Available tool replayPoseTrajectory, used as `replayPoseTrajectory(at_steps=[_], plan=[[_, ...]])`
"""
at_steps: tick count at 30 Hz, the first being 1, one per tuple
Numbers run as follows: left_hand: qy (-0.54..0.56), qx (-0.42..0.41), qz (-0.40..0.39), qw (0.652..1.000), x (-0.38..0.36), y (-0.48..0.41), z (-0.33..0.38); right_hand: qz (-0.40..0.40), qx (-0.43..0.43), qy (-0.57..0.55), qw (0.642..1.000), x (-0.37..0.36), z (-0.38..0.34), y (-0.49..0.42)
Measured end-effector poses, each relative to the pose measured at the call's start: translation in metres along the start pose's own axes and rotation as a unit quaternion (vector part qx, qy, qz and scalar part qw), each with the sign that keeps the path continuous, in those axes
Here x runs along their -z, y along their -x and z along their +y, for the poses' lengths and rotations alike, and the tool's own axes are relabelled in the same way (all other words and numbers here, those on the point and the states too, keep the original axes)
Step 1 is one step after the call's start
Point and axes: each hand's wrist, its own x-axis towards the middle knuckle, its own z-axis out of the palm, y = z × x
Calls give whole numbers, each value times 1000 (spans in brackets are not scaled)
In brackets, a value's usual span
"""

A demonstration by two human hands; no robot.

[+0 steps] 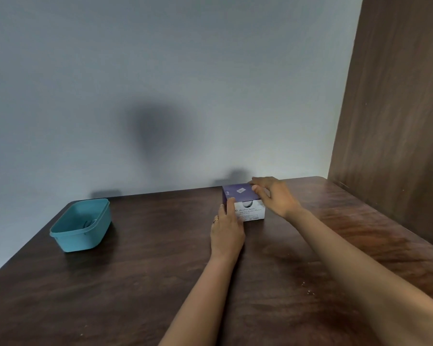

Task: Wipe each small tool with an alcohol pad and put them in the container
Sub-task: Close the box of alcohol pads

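A purple and white box of alcohol swabs [240, 193] stands near the far edge of the dark wooden table [148, 283], right of centre. My left hand [226, 231] holds the box's front left corner, thumb on its front face. My right hand [273, 196] grips the box's top right edge with curled fingers. A teal plastic container [81, 226] sits at the far left of the table. Thin metal tools [89, 223] show faintly inside it; I cannot make out how many.
A grey wall rises right behind the table. A tall brown wooden panel [395, 121] stands along the table's right side. The table's far corners are rounded.
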Motion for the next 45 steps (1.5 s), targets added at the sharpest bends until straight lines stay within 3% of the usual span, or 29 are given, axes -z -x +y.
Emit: replayPoseTrajectory(at_steps=[6,11,15,20,26,33,40,45], plan=[[-9,2,-13,1000,6,3,5,-102,77,145,981,-19,-14,27],[-7,2,-59,998,15,6,9,-120,12,237,964,-33,-22,39],[-13,-13,-63,998,37,10,2,-142,-40,234,961,-28,-40,37],[-98,15,62,993,90,13,-31,-95,-80,189,974,-31,-60,47],[-179,105,144,968,164,27,-82,-64,-84,164,981,-47,-82,52],[-209,217,171,938,212,37,-139,-46,-116,174,977,-58,-97,47],[-135,313,137,930,225,38,-180,-62,-208,197,956,-65,-86,48],[-76,300,155,938,217,32,-190,-75,-236,160,956,-70,-79,48]])
